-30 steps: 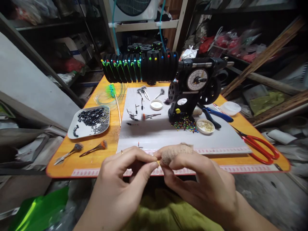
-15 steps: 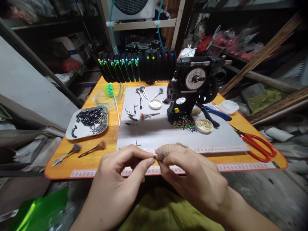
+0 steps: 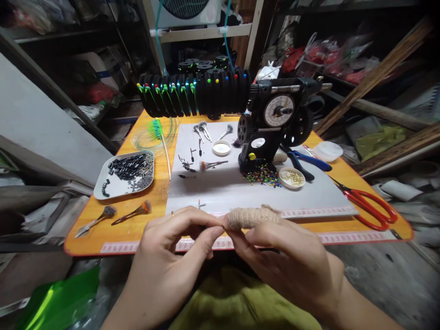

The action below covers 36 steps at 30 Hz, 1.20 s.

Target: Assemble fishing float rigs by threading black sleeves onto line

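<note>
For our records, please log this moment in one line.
left hand: pinching; right hand: wrapped finger, close by; holding: unclear; ahead: white board

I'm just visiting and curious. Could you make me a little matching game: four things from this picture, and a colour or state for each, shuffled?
Things:
1. Left hand
2. Scissors
3. Right hand
4. Rectangular tray

Colours and states:
A. Red-handled
B. Has beige wrapping around a finger
C. Holds small black pieces
D. Wears a ring

Right pairs: 1-D, 2-A, 3-B, 4-C.
</note>
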Tool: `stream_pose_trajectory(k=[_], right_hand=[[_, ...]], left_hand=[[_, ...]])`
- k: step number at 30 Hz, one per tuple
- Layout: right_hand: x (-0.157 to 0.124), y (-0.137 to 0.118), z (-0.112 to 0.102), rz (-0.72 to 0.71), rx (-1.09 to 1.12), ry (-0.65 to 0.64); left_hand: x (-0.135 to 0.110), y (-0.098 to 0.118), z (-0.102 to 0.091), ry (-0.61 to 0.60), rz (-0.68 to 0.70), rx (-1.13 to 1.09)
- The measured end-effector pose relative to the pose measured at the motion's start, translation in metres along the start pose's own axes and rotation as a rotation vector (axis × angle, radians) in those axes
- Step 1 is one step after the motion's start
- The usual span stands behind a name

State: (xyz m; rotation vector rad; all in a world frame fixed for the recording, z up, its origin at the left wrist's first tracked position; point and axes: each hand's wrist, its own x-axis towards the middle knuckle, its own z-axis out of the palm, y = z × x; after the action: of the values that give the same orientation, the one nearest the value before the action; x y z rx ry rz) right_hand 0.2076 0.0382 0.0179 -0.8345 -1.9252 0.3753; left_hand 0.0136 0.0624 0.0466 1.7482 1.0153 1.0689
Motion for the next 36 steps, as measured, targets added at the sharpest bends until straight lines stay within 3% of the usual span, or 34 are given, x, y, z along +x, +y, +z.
stream_pose_trajectory(k=[5, 8, 13, 17, 20, 23, 26, 29, 31, 36], right_hand=[[0.011, -0.006, 0.008, 0.1, 0.076, 0.2], [0.022, -0.011, 0.011, 0.186, 0.068, 0.189], [0.028, -0.015, 0.016, 0.29, 0.183, 0.184], [0.028, -0.015, 0.02, 0.291, 0.153, 0.225], [0.028, -0.012, 0.022, 0.178, 0.014, 0.255], [0.023, -0.005, 0.022, -0.071, -0.227, 0.287], [0.017, 0.004, 0.018, -0.316, -0.378, 0.231], [0.017, 0.007, 0.014, -0.388, -0.378, 0.136], [0.021, 0.005, 0.012, -0.345, -0.324, 0.111], [0.031, -0.004, 0.008, -0.038, -0.076, 0.084]], left_hand=[[-0.001, -0.003, 0.006, 0.06, -0.105, -0.272], [-0.002, -0.009, 0.01, 0.1, -0.127, -0.405], [-0.003, -0.015, 0.013, 0.138, -0.068, -0.413], [-0.004, -0.014, 0.015, 0.167, 0.007, -0.341], [-0.004, -0.012, 0.016, 0.178, 0.019, -0.29], [-0.005, -0.008, 0.016, 0.153, -0.01, -0.282], [-0.006, -0.006, 0.014, 0.086, -0.056, -0.304], [-0.008, -0.008, 0.013, 0.064, -0.056, -0.231], [-0.009, -0.012, 0.013, 0.1, 0.042, -0.098], [-0.008, -0.025, 0.014, 0.264, 0.516, 0.337]])
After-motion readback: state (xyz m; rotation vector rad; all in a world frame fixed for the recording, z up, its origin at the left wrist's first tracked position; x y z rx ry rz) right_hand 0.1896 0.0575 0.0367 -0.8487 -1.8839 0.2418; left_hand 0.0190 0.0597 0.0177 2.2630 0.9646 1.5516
